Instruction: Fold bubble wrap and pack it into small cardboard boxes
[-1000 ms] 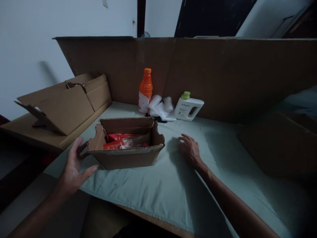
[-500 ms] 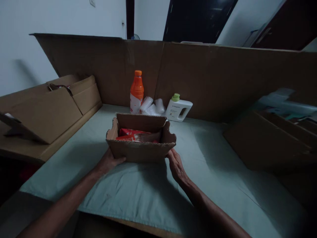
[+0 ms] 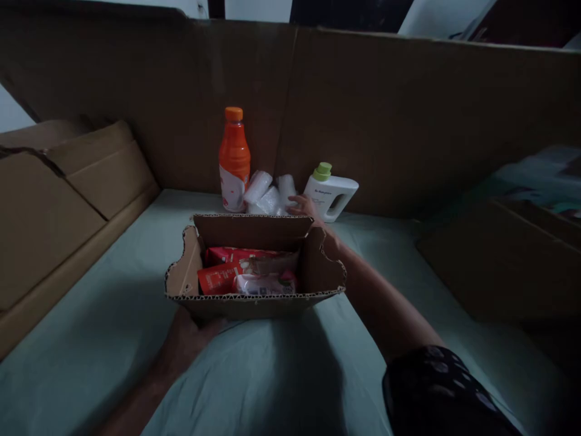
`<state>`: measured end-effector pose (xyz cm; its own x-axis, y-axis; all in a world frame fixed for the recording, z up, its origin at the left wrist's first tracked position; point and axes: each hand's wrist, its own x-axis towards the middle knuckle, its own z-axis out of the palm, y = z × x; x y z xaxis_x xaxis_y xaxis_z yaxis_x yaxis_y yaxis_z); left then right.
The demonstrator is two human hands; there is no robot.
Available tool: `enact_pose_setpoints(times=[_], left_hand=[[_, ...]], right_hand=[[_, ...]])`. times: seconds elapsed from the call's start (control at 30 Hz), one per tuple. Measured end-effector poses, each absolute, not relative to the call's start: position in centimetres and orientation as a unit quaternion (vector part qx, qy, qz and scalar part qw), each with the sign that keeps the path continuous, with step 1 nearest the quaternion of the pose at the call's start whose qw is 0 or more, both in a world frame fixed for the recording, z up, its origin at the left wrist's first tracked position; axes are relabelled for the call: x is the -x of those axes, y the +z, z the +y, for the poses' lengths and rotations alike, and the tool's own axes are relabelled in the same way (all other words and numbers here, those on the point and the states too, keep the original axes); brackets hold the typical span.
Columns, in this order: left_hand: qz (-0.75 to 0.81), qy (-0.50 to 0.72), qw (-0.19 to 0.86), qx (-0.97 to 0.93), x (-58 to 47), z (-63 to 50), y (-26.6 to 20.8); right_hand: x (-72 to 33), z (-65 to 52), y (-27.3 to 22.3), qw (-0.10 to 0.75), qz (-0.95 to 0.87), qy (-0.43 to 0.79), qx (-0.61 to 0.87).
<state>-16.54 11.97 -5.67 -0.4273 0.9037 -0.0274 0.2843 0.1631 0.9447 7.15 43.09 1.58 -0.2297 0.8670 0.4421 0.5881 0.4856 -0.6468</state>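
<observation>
A dim view from above of a table covered with a pale green cloth, walled at its far edge by tall brown cardboard sheets. Near the middle of the cloth, toward the near edge, sits a small open cardboard box with ragged, corrugated rims. Inside lie red packets with white print too small to read and a pinkish-white wrapped pack. The left hand cups the box's near left corner from below, fingers closed against the cardboard. The right hand reaches past the box's right side to the far edge, fingers loosely spread and touching a cluster of white bubble-wrap rolls; whether it grips one cannot be told. Left of the rolls stands an orange bottle with an orange cap and white label, its writing unreadable. Right of them stands a white jug with a green cap and handle, its small dark label line illegible. More flattened cardboard is stacked along the left edge.
</observation>
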Motion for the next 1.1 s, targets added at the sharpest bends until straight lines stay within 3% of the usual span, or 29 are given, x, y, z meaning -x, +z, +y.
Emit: enact_pose_setpoints(times=[0.17, 0.27, 0.4, 0.53, 0.67, 0.77, 0.93, 1.1], left_hand=[[0.707, 0.481, 0.320, -0.408, 16.4, 12.2, -5.4], [0.717, 0.468, 0.318, -0.407, 16.5, 12.2, -4.8], [0.715, 0.472, 0.286, -0.429, 16.9, 12.0, -4.6], [0.702, 0.491, 0.245, -0.454, 16.9, 12.0, -4.5], [0.685, 0.481, 0.252, -0.486, 17.3, 11.7, -4.2], [0.666, 0.488, 0.236, -0.513, 18.1, 11.3, -4.2], [0.690, 0.447, 0.100, -0.560, 19.3, 11.1, -4.6], [0.660, 0.454, 0.145, -0.581, 19.0, 11.3, -4.8]], right_hand=[[-9.5, 40.4, 1.9, 0.455, -0.691, 0.209, 0.521], [-15.1, 34.7, 2.1, 0.513, -0.608, 0.319, 0.515], [-22.9, 26.6, 1.8, 0.441, -0.503, 0.463, 0.582], [-25.9, 19.9, 1.8, 0.449, -0.514, 0.331, 0.651], [-22.9, 15.4, 3.2, 0.466, -0.632, 0.230, 0.575], [-18.8, 14.5, 4.0, 0.426, -0.708, 0.251, 0.503], [-13.1, 17.4, 3.2, 0.374, -0.737, 0.354, 0.438], [-11.3, 19.2, 2.4, 0.393, -0.716, 0.381, 0.434]])
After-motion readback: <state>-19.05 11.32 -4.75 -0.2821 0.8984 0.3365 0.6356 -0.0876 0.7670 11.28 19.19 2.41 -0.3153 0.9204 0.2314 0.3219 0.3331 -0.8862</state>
